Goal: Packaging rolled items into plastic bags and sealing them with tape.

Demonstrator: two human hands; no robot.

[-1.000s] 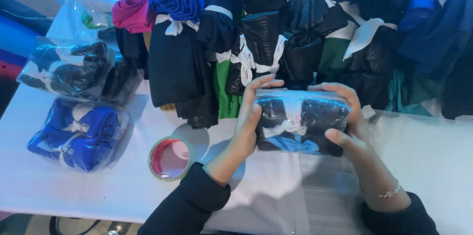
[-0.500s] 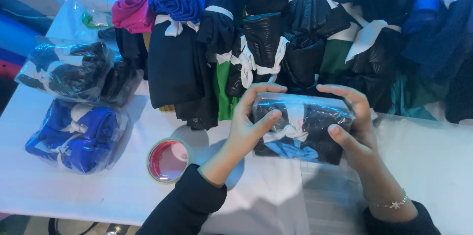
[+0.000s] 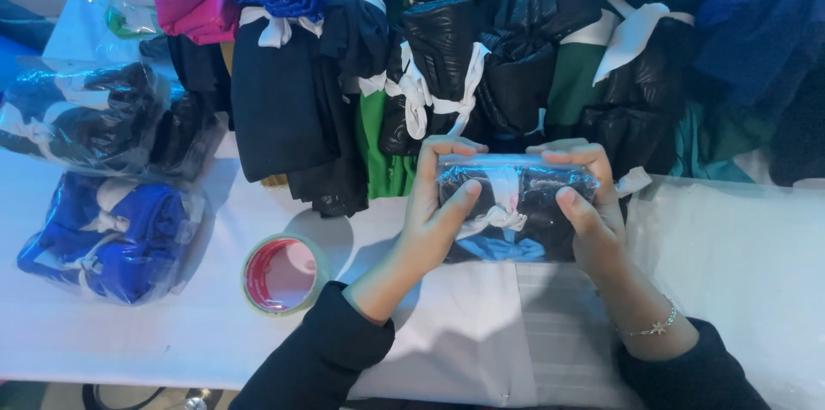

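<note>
Both of my hands grip one clear plastic bag [image 3: 514, 204] that holds a dark folded garment tied with a white strip. My left hand [image 3: 434, 204] clasps its left end, fingers over the top and thumb on the front. On the right end sits my right hand [image 3: 589, 208], thumb pressed on the front, a thin bracelet at the wrist. The bag is held just above the white table [image 3: 739, 272], in front of a row of garments.
A roll of tape [image 3: 279, 274] lies on the table left of my left forearm. Two bagged bundles lie at far left: a blue one [image 3: 107, 238] and a dark one [image 3: 86, 122]. Several tied, rolled garments [image 3: 447, 66] are piled along the back edge.
The bagged garment has shifted slightly left and toward me in both hands; my grip has stayed on its two ends.
</note>
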